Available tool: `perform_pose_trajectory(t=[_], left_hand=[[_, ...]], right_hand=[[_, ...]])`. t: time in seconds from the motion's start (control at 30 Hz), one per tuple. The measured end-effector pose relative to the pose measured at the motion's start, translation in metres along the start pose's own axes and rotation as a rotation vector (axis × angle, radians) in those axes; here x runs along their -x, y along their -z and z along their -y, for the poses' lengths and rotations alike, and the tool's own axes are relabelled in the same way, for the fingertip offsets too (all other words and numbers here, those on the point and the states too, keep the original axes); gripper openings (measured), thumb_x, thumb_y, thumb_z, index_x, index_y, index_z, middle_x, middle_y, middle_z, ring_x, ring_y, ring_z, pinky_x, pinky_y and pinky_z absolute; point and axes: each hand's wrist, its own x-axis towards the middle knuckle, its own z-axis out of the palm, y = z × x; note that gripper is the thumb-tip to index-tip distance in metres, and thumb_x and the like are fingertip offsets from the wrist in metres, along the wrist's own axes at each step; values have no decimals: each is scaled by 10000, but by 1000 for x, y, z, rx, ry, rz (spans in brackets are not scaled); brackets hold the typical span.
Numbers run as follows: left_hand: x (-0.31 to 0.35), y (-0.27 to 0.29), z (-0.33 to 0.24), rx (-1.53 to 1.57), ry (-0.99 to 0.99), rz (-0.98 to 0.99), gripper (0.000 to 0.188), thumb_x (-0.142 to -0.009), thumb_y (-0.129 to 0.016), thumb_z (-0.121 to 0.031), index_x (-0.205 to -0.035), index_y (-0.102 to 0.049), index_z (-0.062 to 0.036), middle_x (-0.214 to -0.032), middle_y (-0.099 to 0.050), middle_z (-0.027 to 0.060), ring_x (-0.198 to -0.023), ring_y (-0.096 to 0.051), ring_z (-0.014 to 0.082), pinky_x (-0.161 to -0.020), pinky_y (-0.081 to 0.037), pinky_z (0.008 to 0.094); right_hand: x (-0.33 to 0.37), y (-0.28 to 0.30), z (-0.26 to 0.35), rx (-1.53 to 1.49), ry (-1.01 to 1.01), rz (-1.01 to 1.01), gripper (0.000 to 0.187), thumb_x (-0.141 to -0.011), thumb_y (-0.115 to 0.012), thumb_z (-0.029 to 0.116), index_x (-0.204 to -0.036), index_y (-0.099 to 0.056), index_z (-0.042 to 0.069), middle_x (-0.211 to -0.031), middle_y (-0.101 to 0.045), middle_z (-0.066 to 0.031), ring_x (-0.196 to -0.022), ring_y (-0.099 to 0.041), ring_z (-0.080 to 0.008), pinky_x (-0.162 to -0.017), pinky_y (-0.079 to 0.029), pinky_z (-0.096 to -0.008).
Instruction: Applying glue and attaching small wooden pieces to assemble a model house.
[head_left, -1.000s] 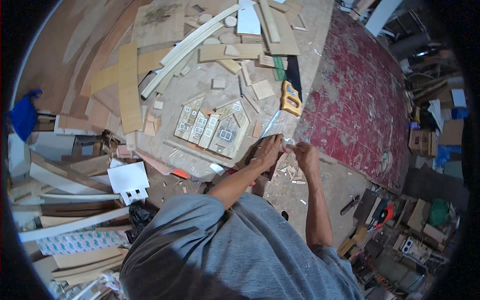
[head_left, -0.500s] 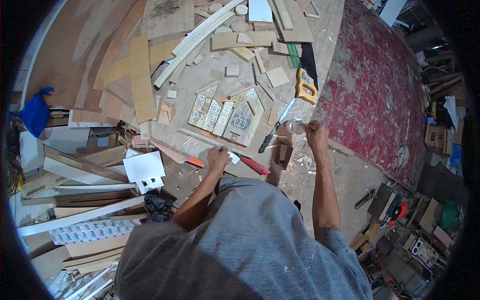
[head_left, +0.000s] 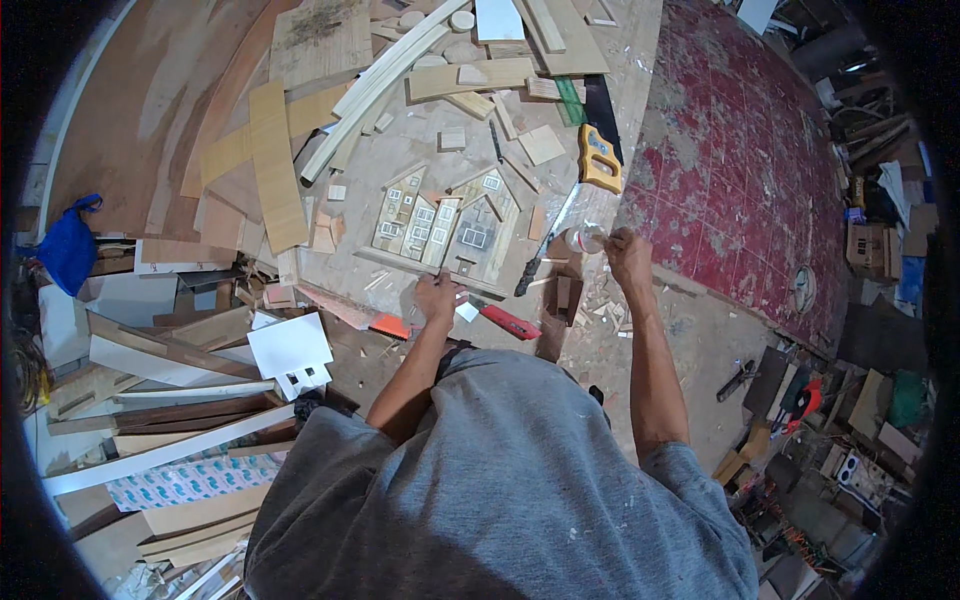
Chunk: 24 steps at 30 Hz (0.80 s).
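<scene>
A flat wooden model of house fronts with small white windows lies on the worktable in front of me. At its near edge is my left hand, fingers drawn together; what they hold, if anything, is too small to tell. My right hand is closed in a pinch beside a small clear container with a whitish rim. Whatever lies between those fingers cannot be made out. Just right of my left hand are a red-handled tool and a small white piece.
A handsaw with a yellow handle lies at the right of the table, near a green strip. Wood offcuts and long strips cover the far side. Stacked boards stand at the left; a red worn panel is at the right.
The whole view has shifted slightly. My left hand has come up closer to the model's lower edge, while my right hand stays by the clear container.
</scene>
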Motion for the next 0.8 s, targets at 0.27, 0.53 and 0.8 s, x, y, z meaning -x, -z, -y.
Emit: perform_pose_trajectory(t=[0.27,0.53,0.8], left_hand=[[-5,6,8,125,31,-19,392,-973,-638,-247,-1150,-432,35,-975,-617,205,-838,-708,319,-607,-630,403],[5,5,3,162,128,-44,672,-945,-683,-298,-1423,-339,26,-1014,-628,209,-898,-707,309,-664,-618,411],[6,7,1,174,166,-43,675,-915,-724,-319,-1382,-382,28,-1063,-643,200,-922,-710,310,-678,-605,398]], right_hand=[[-3,2,4,1,13,56,265,-855,-735,182,-956,-693,-60,-852,-700,-260,-808,-710,-390,-715,-550,-439],[-16,3,19,5,69,42,247,-844,-723,179,-954,-654,-31,-857,-693,-258,-820,-696,-411,-705,-534,-464],[-23,0,31,207,58,92,241,-866,-673,244,-923,-630,15,-837,-678,-249,-820,-670,-437,-701,-508,-507]])
